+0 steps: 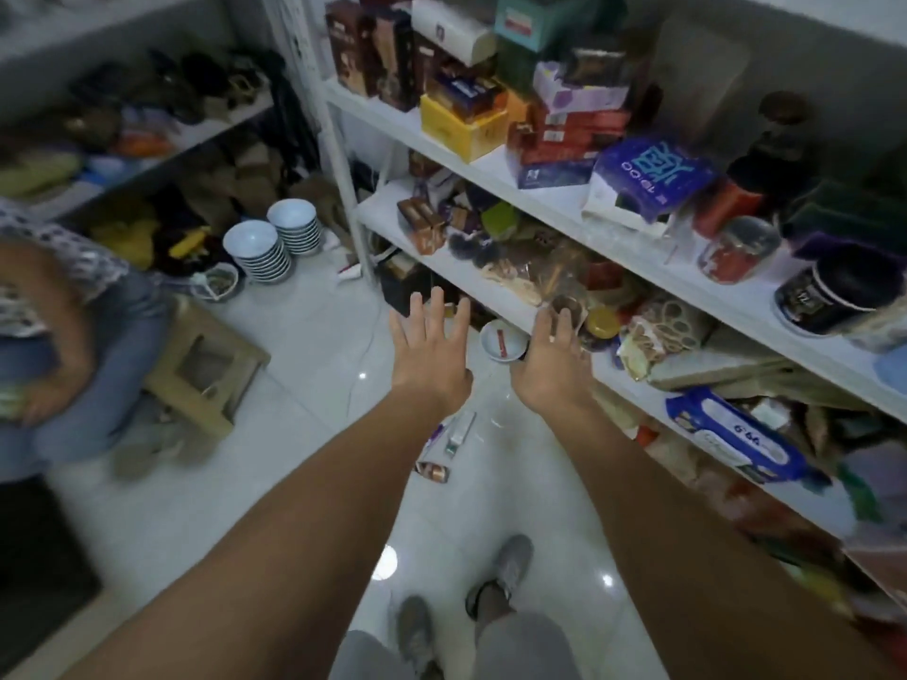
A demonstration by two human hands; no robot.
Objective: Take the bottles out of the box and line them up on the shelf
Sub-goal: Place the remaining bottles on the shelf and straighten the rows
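Left hand point(429, 355) and right hand point(552, 365) empty, fingers spread. Shelf point(483, 287) lies to their right, right hand nearer. Can't make out a box of bottles.

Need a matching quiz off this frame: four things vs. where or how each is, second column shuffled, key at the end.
Things:
1. bowl stacks
2. yellow box
3. wipes pack
4. left hand

Places or states:
A. lower shelf, at right
B. open, holds nothing
C. floor, left of the shelves
D. top shelf, under a dark box

Pairs: 1-C, 2-D, 3-A, 4-B
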